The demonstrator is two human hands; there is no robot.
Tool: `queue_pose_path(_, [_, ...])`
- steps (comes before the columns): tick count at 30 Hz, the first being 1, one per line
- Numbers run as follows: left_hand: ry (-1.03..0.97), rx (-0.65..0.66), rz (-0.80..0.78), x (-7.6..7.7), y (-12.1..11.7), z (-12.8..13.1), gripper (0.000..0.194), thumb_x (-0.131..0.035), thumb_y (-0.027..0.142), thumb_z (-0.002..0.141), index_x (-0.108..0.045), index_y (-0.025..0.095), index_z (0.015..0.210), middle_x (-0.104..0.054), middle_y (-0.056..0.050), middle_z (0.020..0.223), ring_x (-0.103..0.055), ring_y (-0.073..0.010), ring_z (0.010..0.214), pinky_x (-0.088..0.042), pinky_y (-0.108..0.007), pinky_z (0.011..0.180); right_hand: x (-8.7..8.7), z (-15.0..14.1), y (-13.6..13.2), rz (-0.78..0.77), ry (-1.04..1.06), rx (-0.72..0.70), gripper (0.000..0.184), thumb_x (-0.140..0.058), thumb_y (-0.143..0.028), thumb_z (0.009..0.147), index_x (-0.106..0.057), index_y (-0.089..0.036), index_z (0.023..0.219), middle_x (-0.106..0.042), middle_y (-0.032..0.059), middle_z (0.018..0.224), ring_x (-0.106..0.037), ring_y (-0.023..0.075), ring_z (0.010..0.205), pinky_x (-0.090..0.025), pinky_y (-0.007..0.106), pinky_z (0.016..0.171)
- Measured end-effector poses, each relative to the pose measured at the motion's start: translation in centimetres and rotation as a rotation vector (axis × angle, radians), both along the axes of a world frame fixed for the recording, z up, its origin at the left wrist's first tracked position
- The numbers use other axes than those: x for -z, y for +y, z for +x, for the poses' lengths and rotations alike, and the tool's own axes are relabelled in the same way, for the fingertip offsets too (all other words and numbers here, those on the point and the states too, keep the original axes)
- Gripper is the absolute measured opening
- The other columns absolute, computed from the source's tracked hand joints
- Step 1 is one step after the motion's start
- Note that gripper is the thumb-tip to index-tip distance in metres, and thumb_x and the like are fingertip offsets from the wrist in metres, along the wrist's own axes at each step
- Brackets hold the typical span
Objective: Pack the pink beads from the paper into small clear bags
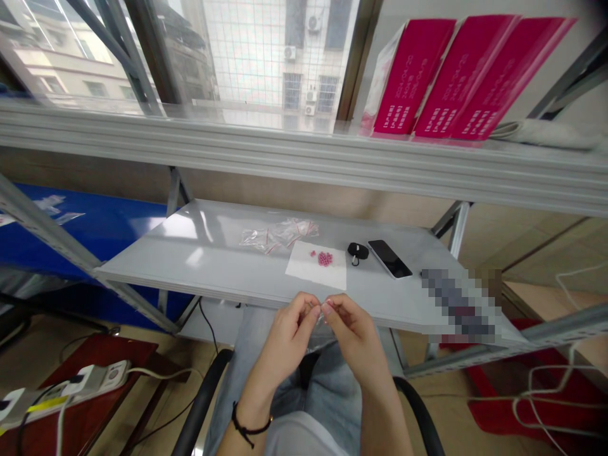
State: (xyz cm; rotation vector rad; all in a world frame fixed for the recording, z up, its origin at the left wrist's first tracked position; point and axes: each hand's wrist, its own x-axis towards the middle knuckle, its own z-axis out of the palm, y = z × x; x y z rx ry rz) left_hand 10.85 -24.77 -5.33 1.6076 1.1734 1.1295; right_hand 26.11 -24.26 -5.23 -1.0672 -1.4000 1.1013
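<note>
My left hand [285, 334] and my right hand [352, 337] meet in front of my lap, just below the front edge of a white metal shelf [190, 256]. Their fingertips pinch together on a small, thin clear plastic piece [318, 324], too fine to make out exactly. A cluster of small pink beads [325, 258] lies on a white sheet of paper [308, 269], a little beyond my hands. Behind the paper lie crumpled clear plastic bags [278, 233]. A black wristband circles my left wrist.
A black phone [389, 258] and a small black object [358, 251] lie on the shelf to the right, beside a pixelated blurred item [456, 304]. Metal uprights and an upper shelf beam [304, 152] with pink boxes [456, 79] frame the view. Black chair arms [202, 399] flank my jeans.
</note>
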Motion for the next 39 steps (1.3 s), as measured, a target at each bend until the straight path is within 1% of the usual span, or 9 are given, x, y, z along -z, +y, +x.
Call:
queue_pose_path(4, [0.039,0.072,-0.023,0.1,-0.2,0.0,0.019,-0.046,0.035,0.103,-0.057,0.024,0.114,-0.051,0.006,0.068,-0.05,-0.0136,0.063,-0.036,-0.024,0.063,0.8,0.0,0.3,-0.019,0.13,0.116,0.019,-0.069,-0.038,0.091,-0.067,-0.02,0.086,-0.061,-0.0014,0.074,-0.051,0.0136,0.068,-0.04,0.024,0.062])
queue_pose_path(7, [0.142,0.171,0.002,0.0,-0.3,-0.3,0.015,-0.049,0.027,0.102,-0.062,0.024,0.108,-0.064,0.003,0.078,-0.061,-0.0162,0.074,-0.043,-0.026,0.072,1.2,0.2,0.7,-0.005,0.173,0.207,0.018,-0.07,-0.038,0.091,-0.067,-0.02,0.087,-0.061,-0.0018,0.074,-0.051,0.0131,0.067,-0.04,0.023,0.061])
queue_pose_path(10, [0.168,0.159,0.107,-0.2,-0.1,-0.6,0.018,-0.057,0.024,0.097,-0.065,0.025,0.114,-0.069,-0.004,0.11,-0.062,-0.0214,0.107,-0.045,-0.031,0.095,1.1,0.4,0.7,0.005,0.077,0.13,0.018,-0.067,-0.038,0.092,-0.067,-0.02,0.089,-0.062,-0.0012,0.074,-0.053,0.0141,0.068,-0.041,0.024,0.061])
queue_pose_path(12, [0.113,0.102,0.14,-0.3,0.0,-0.8,0.022,-0.059,0.026,0.097,-0.064,0.024,0.118,-0.068,-0.005,0.119,-0.061,-0.0214,0.113,-0.045,-0.032,0.1,0.7,0.3,0.6,0.007,-0.002,0.034,0.019,-0.065,-0.038,0.094,-0.068,-0.02,0.09,-0.064,0.0,0.076,-0.055,0.0151,0.07,-0.042,0.025,0.063])
queue_pose_path(15, [0.043,0.055,0.098,-0.4,0.3,-1.0,0.016,-0.054,0.031,0.1,-0.066,0.022,0.106,-0.072,-0.002,0.1,-0.066,-0.0177,0.093,-0.051,-0.027,0.083,0.4,0.1,0.3,0.031,-0.073,-0.029,0.019,-0.062,-0.037,0.096,-0.069,-0.02,0.093,-0.067,0.0017,0.083,-0.059,0.0169,0.077,-0.045,0.026,0.069])
queue_pose_path(19, [0.05,-0.012,0.067,-0.4,0.5,-1.5,0.02,-0.053,0.032,0.1,-0.065,0.02,0.09,-0.067,0.0,0.082,-0.063,-0.0152,0.077,-0.048,-0.022,0.065,0.3,-0.1,0.1,0.049,-0.125,-0.041,0.018,-0.062,-0.036,0.096,-0.068,-0.02,0.092,-0.065,0.0014,0.082,-0.058,0.0163,0.076,-0.045,0.026,0.069])
queue_pose_path(22, [0.053,0.015,0.094,-0.6,0.4,-1.7,0.02,-0.052,0.031,0.101,-0.064,0.02,0.089,-0.067,0.0,0.082,-0.062,-0.0146,0.078,-0.049,-0.023,0.072,0.3,-0.2,0.2,0.047,-0.105,-0.032,0.018,-0.063,-0.037,0.096,-0.068,-0.02,0.091,-0.065,0.0011,0.081,-0.058,0.0161,0.075,-0.045,0.026,0.067])
queue_pose_path(27, [0.008,0.04,0.137,-0.7,0.4,-1.8,0.014,-0.056,0.028,0.1,-0.066,0.022,0.108,-0.071,-0.002,0.102,-0.065,-0.0163,0.095,-0.049,-0.026,0.086,0.1,-0.4,0.2,0.046,-0.113,-0.046,0.017,-0.063,-0.036,0.095,-0.066,-0.02,0.09,-0.065,0.0012,0.081,-0.058,0.0163,0.075,-0.045,0.026,0.067])
queue_pose_path(39, [0.139,0.004,0.203,-0.6,0.4,-1.6,0.018,-0.05,0.028,0.103,-0.063,0.02,0.094,-0.064,-0.001,0.089,-0.061,-0.0149,0.084,-0.044,-0.025,0.078,-0.4,0.1,0.3,0.083,-0.202,-0.067,0.017,-0.06,-0.034,0.097,-0.066,-0.021,0.087,-0.063,-0.0007,0.08,-0.056,0.0152,0.075,-0.044,0.025,0.068])
